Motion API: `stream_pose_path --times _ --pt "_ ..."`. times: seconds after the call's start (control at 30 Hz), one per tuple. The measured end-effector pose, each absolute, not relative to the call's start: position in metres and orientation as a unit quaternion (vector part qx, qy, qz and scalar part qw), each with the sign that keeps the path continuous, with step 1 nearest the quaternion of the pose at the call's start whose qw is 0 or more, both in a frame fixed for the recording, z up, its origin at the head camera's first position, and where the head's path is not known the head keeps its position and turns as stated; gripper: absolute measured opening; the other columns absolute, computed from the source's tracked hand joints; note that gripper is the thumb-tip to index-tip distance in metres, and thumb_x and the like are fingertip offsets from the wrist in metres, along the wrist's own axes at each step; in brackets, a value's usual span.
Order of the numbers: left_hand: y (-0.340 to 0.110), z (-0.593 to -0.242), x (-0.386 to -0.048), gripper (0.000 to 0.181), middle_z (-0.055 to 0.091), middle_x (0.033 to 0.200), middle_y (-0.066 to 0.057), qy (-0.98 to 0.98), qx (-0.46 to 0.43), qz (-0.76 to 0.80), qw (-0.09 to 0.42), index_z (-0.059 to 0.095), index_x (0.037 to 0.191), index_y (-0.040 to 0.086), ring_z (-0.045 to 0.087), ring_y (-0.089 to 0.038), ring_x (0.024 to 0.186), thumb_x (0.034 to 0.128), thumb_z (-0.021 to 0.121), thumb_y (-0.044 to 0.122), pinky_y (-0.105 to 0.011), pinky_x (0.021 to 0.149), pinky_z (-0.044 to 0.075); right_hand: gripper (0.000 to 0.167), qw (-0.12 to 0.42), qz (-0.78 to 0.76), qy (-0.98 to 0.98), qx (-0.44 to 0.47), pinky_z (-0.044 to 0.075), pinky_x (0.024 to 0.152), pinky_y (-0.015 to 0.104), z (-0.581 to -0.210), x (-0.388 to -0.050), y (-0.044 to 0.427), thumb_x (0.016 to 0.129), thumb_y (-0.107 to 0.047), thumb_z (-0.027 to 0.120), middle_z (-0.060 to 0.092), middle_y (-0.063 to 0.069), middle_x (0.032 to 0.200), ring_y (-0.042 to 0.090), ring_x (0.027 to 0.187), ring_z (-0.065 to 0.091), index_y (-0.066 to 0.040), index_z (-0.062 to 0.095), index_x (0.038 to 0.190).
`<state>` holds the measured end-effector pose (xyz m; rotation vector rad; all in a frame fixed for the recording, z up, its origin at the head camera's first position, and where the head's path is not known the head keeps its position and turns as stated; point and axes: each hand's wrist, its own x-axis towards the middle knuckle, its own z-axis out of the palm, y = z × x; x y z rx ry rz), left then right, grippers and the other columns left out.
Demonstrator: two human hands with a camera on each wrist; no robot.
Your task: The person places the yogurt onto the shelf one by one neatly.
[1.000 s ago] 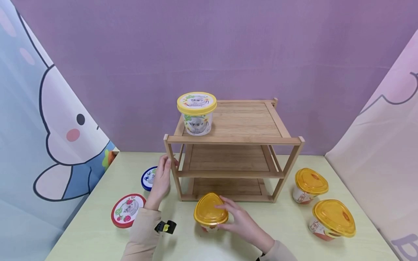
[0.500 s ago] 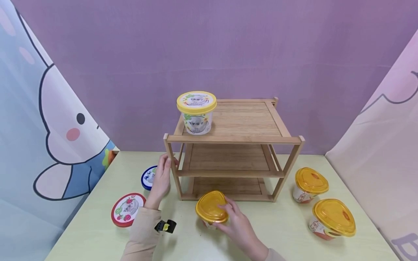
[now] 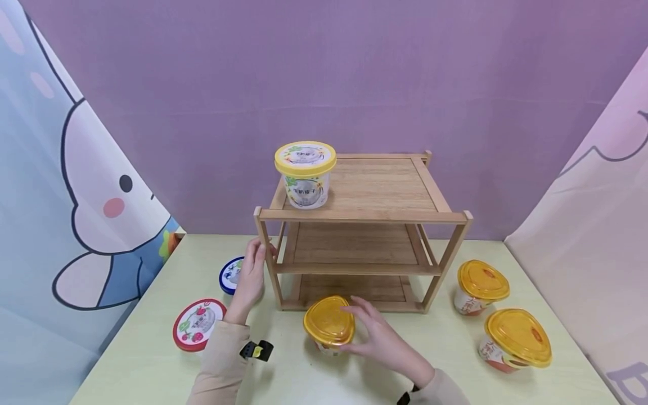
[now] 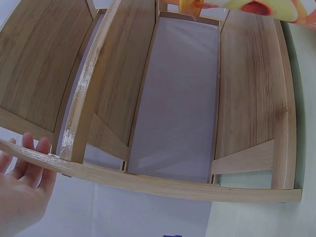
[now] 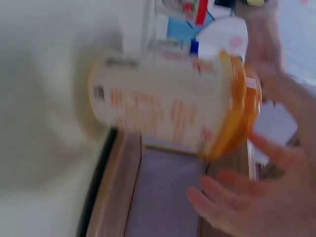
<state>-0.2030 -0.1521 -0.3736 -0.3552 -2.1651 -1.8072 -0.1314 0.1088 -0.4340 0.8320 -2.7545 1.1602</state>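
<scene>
My left hand (image 3: 249, 278) grips the left front post of a three-tier wooden rack (image 3: 387, 188); in the left wrist view its fingers (image 4: 37, 158) curl round the bar. A cup with a translucent orange lid (image 3: 330, 322) stands upright on the table in front of the rack. Beside that cup, on its right, my right hand (image 3: 382, 340) is spread with thumb and fingers apart. In the right wrist view the cup's printed side (image 5: 158, 101) is blurred, and the fingers (image 5: 222, 197) stand off it; whether the thumb touches the lid I cannot tell.
On the rack's top tier, at left, stands a yellow-lidded tub (image 3: 305, 175). A blue-lidded tub (image 3: 230, 275) and a red-lidded tub (image 3: 199, 324) are left of the rack, partly behind my left arm. Two more orange-lidded cups (image 3: 483, 279) stand at the right.
The orange-lidded cup has shifted slightly right and turned. My right hand closed in on it half a second ago, then drew back to the right. My left hand stays on the post.
</scene>
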Motion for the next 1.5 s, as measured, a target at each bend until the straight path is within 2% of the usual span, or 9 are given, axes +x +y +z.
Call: stream_pose_path --times 0.2,0.4,0.63,0.8,1.03,1.17,1.4,1.5 --pt "-0.155 -0.385 -0.210 0.029 0.046 0.099 -0.028 -0.752 -0.125 -0.629 0.151 0.038 0.115 -0.004 0.045 -0.037 0.096 0.0984 0.025 0.017 -0.034 0.084 0.034 0.072 -0.087 0.400 -0.851 0.329 0.032 0.086 0.061 -0.427 -0.156 0.120 0.068 -0.032 0.074 0.023 0.014 0.142 0.043 0.122 0.029 -0.014 0.042 0.130" --pt "-0.156 -0.389 -0.213 0.031 0.047 0.098 -0.029 -0.752 -0.136 -0.622 0.173 0.039 0.114 -0.004 0.047 -0.039 0.094 0.0983 0.026 0.020 -0.036 0.081 0.037 0.075 -0.123 0.395 -0.836 0.360 0.027 0.090 0.062 -0.423 -0.170 0.117 0.066 -0.027 0.076 0.022 0.010 0.144 0.039 0.124 0.028 -0.014 0.041 0.131" --pt "-0.156 -0.387 -0.211 0.032 0.047 0.097 -0.027 -0.750 -0.130 -0.627 0.163 0.038 0.115 -0.003 0.045 -0.036 0.095 0.0984 0.025 0.020 -0.036 0.084 0.035 0.064 -0.143 0.387 -0.837 0.360 0.027 0.093 0.058 -0.424 -0.175 0.115 0.066 -0.028 0.075 0.027 0.005 0.143 0.034 0.125 0.030 -0.013 0.051 0.123" --pt "-0.156 -0.387 -0.210 0.031 0.046 0.098 -0.026 -0.752 -0.127 -0.626 0.160 0.039 0.115 -0.002 0.047 -0.027 0.093 0.0984 0.025 0.020 -0.035 0.084 0.035 0.060 -0.113 0.386 -0.852 0.336 0.031 0.091 0.057 -0.428 -0.171 0.112 0.064 -0.031 0.077 0.032 0.006 0.139 0.035 0.122 0.034 -0.014 0.055 0.118" --pt "-0.156 -0.387 -0.211 0.031 0.047 0.097 -0.026 -0.752 -0.129 -0.625 0.167 0.039 0.114 -0.002 0.049 -0.018 0.089 0.0983 0.026 0.021 -0.034 0.082 0.037 0.060 -0.028 0.368 -0.877 0.306 0.035 0.087 0.056 -0.433 -0.158 0.110 0.063 -0.035 0.076 0.037 0.014 0.132 0.039 0.116 0.039 -0.012 0.057 0.115" --pt "-0.156 -0.388 -0.212 0.030 0.048 0.096 -0.027 -0.753 -0.132 -0.620 0.175 0.040 0.114 -0.003 0.050 -0.011 0.087 0.0982 0.027 0.018 -0.034 0.080 0.038 0.061 0.021 0.354 -0.888 0.292 0.037 0.087 0.054 -0.437 -0.151 0.108 0.062 -0.040 0.074 0.040 0.013 0.129 0.037 0.115 0.041 -0.013 0.058 0.114" --pt "-0.154 -0.387 -0.211 0.030 0.048 0.097 -0.027 -0.754 -0.130 -0.620 0.174 0.038 0.115 -0.006 0.048 -0.032 0.093 0.0982 0.026 0.016 -0.038 0.082 0.038 0.057 0.081 0.330 -0.900 0.273 0.041 0.086 0.047 -0.442 -0.142 0.107 0.063 -0.047 0.071 0.044 0.013 0.122 0.032 0.111 0.044 -0.014 0.061 0.109" --pt "-0.154 -0.386 -0.210 0.030 0.049 0.097 -0.026 -0.755 -0.129 -0.619 0.173 0.038 0.115 -0.006 0.048 -0.035 0.095 0.0981 0.026 0.015 -0.039 0.083 0.038 0.053 0.090 0.332 -0.900 0.266 0.042 0.085 0.046 -0.443 -0.139 0.108 0.065 -0.045 0.071 0.045 0.012 0.120 0.029 0.109 0.045 -0.016 0.062 0.108"
